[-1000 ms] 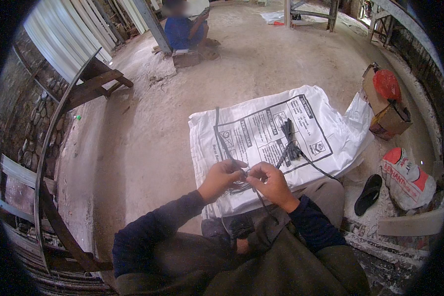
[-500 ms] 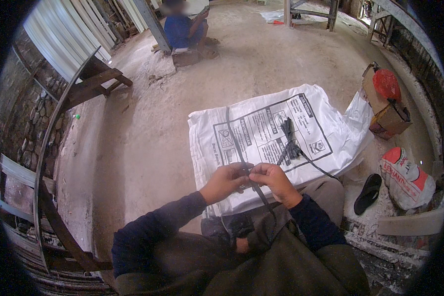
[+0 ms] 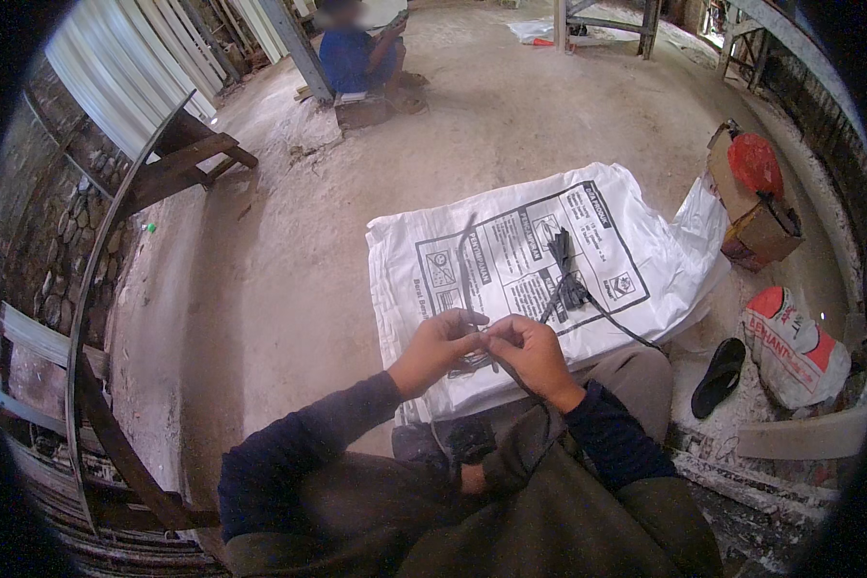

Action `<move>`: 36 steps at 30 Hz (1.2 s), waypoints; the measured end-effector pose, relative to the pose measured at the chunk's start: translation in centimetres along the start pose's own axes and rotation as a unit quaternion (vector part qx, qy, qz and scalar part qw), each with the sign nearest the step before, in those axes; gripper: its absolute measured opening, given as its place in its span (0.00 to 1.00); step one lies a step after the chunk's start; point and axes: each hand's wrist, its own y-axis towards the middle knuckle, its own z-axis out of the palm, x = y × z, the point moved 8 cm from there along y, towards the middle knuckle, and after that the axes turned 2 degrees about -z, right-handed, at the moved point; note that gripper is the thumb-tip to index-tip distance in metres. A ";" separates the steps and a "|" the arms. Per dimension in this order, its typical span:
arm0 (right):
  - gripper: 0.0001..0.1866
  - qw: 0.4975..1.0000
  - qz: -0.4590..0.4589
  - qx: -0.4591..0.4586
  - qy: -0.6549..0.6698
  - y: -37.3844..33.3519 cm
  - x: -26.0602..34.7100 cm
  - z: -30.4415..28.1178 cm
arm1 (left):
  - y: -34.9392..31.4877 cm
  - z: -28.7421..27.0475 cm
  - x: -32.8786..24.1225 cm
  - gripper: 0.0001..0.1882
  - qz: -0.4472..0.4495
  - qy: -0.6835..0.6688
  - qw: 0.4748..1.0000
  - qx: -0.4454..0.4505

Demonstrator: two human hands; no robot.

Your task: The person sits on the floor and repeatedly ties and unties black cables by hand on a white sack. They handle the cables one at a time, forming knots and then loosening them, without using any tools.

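Note:
A flat white woven sack (image 3: 631,226) with black print lies on the floor in front of my crossed legs. Over its near edge, my left hand (image 3: 428,353) and my right hand (image 3: 536,358) meet fingertip to fingertip. Both pinch a thin black strap (image 3: 468,265). One stretch of it reaches away from my fingers over the sack and stops short of the far edge; the other trails down toward my lap. Right of my hands, a folded bundle of black straps (image 3: 570,287) rests on the sack, one long strand running to its right side.
To the right are a cardboard box (image 3: 769,236) with a red plastic bag (image 3: 754,164), a black sandal (image 3: 718,378) and a red-and-white bag (image 3: 798,352). A person in blue (image 3: 349,60) sits at the back by a post. A wooden bench (image 3: 185,166) stands at left.
The strap's far part, which reached the sack's far edge, now ends short of it and bends slightly. My hands stay together, the right wrist a little lower. The strap bundle has not moved.

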 end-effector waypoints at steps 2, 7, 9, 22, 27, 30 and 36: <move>0.06 1.000 0.000 -0.006 0.003 0.0 -0.5 -0.1 | 0.1 0.0 -0.2 0.15 0.006 0.003 1.000 0.000; 0.05 0.999 -0.013 -0.015 -0.031 0.0 0.3 -0.1 | 0.0 -0.2 -0.6 0.15 0.016 0.000 1.000 0.001; 0.06 0.999 -0.020 -0.022 -0.025 0.0 0.1 -0.2 | 0.0 -0.1 -0.7 0.16 0.018 0.005 1.000 0.004; 0.08 0.964 0.077 0.046 0.249 0.3 -2.2 0.7 | 0.0 -0.3 -0.2 0.17 0.010 -0.068 0.998 0.004; 0.07 0.966 0.078 0.026 0.244 0.2 -1.7 0.4 | 0.2 -0.6 -0.1 0.17 0.027 -0.063 0.998 0.003; 0.08 0.981 0.070 0.010 0.182 0.1 -1.0 0.1 | 0.2 -0.7 -0.3 0.17 0.045 -0.061 0.997 -0.001; 0.11 0.997 0.017 -0.002 0.075 0.0 1.0 -0.1 | 0.2 -0.8 -0.6 0.17 0.052 -0.054 0.997 -0.004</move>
